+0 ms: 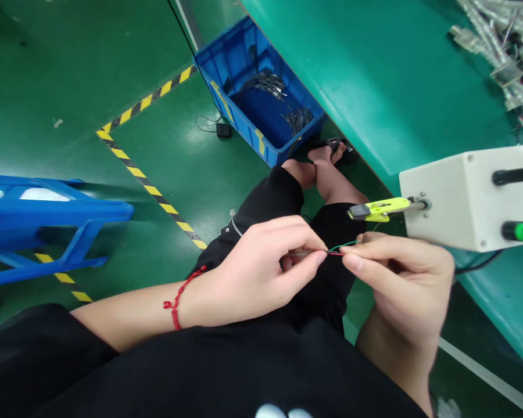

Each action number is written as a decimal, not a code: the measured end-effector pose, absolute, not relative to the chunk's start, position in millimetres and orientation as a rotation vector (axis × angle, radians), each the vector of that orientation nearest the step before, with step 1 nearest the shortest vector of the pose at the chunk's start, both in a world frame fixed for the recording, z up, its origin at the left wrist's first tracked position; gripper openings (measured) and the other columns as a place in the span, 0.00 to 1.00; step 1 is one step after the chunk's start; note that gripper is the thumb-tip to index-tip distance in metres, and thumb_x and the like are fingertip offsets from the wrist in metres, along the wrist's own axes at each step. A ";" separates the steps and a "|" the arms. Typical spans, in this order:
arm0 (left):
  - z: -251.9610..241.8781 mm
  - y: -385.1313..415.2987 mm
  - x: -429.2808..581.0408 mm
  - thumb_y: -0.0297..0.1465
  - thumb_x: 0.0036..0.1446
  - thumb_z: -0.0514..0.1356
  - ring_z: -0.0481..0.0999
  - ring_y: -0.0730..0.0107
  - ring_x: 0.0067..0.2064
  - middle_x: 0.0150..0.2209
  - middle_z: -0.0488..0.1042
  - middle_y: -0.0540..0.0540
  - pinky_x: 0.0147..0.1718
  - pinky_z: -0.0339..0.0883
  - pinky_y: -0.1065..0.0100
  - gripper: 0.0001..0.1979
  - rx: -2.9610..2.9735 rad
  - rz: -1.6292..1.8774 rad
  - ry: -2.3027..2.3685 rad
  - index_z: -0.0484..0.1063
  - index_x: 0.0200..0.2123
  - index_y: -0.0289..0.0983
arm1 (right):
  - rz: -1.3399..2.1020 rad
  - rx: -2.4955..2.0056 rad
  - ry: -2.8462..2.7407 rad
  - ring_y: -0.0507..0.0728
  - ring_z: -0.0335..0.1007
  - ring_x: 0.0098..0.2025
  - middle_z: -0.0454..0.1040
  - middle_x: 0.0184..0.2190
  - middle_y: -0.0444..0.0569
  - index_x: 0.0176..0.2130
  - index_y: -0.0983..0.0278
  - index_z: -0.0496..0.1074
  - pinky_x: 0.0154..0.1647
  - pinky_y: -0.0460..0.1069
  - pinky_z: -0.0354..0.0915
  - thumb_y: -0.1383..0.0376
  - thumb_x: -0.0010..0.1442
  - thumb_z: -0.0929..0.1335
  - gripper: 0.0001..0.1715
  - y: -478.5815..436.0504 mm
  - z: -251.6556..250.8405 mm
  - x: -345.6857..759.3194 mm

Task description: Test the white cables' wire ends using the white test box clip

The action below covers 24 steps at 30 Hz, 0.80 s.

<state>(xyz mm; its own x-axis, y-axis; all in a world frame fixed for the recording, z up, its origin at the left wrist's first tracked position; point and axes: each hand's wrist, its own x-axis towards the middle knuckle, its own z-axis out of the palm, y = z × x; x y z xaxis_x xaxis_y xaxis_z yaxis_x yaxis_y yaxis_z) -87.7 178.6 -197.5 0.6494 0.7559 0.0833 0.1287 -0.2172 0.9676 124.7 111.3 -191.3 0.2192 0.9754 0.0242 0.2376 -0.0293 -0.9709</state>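
Note:
Above my lap, my left hand (pixel 261 261) pinches a cable just behind the place where its thin coloured wires (pixel 335 252) fan out. Opposite it, my right hand (pixel 401 270) grips the ends of those wires between thumb and forefinger. Green, red and dark strands show in the short gap between the two hands; most of the cable is hidden in my left palm. A pale cable end (pixel 232 215) sticks out beyond my left wrist. Close above my right hand, a yellow clip-like head (pixel 381 209) projects on a rod from a beige machine box (pixel 457 200).
Bundled cables with connectors (pixel 505 64) lie on the green table (pixel 353 64). Below its edge, a blue crate (pixel 261 142) holds dark cables. A blue plastic stool (pixel 56 215) stands at left, and a black adapter (pixel 223 130) rests on the floor near striped tape (pixel 143 180).

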 end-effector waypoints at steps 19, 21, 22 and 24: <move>-199.1 177.2 -86.4 0.28 0.70 0.64 0.74 0.72 0.34 0.37 0.77 0.46 0.30 0.70 0.72 0.05 1.546 0.683 0.721 0.79 0.40 0.34 | 0.890 -1.299 -1.225 0.52 0.61 0.22 0.71 0.20 0.42 0.38 0.53 0.88 0.27 0.53 0.58 0.70 0.53 0.81 0.13 117.3 -209.9 125.8; -198.3 177.8 -87.5 0.28 0.72 0.62 0.74 0.72 0.34 0.37 0.77 0.46 0.31 0.69 0.71 0.06 1.612 0.663 0.710 0.79 0.41 0.34 | 0.892 -1.282 -1.215 0.52 0.59 0.22 0.70 0.19 0.42 0.38 0.54 0.88 0.27 0.53 0.58 0.70 0.53 0.81 0.13 117.0 -210.4 125.8; -197.7 178.2 -88.0 0.28 0.72 0.61 0.74 0.73 0.34 0.36 0.77 0.47 0.32 0.69 0.70 0.07 1.654 0.649 0.707 0.79 0.41 0.34 | 0.893 -1.273 -1.214 0.51 0.57 0.21 0.69 0.18 0.41 0.38 0.54 0.88 0.27 0.53 0.57 0.70 0.53 0.81 0.12 116.8 -210.7 125.8; -196.3 179.0 -89.0 0.28 0.74 0.59 0.73 0.74 0.34 0.36 0.77 0.48 0.33 0.67 0.70 0.08 1.748 0.621 0.698 0.78 0.42 0.34 | 0.902 -1.255 -1.213 0.51 0.55 0.21 0.67 0.17 0.41 0.38 0.56 0.88 0.26 0.53 0.56 0.69 0.53 0.82 0.12 116.3 -211.2 125.8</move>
<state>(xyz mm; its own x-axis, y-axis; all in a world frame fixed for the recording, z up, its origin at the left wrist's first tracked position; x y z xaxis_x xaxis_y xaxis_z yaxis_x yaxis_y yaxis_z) -89.0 179.0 -196.3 0.6887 0.7222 0.0641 0.1475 -0.2262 0.9628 125.8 116.3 -211.2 0.1808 0.9697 0.1643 0.1214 0.1438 -0.9821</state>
